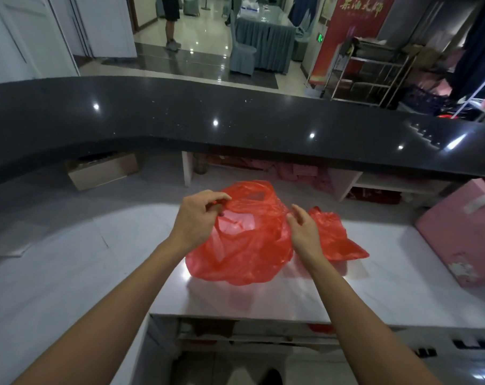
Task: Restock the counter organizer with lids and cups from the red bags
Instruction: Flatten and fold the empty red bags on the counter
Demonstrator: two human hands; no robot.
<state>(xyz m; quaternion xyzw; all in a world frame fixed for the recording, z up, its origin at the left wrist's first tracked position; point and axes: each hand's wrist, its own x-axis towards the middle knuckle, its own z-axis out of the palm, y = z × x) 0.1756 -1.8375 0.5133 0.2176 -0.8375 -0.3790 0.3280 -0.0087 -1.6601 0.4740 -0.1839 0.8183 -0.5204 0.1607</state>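
A red translucent plastic bag [244, 245] lies puffed up on the white lower counter [374, 287] in front of me. My left hand [196, 218] pinches the bag's upper left edge between thumb and fingers. My right hand [303, 229] rests against the bag's right side with its fingers loosely apart. A second, flatter piece of red bag [335, 237] lies just right of my right hand. What the bag holds is too dim to tell. No organizer, lids or cups show.
A raised black counter ledge [235, 126] runs across behind the white surface. A pink box [463, 240] stands at the right. A cardboard box [102, 170] sits under the ledge at the left. Shelves with red and pink items lie under the ledge. A person stands far back.
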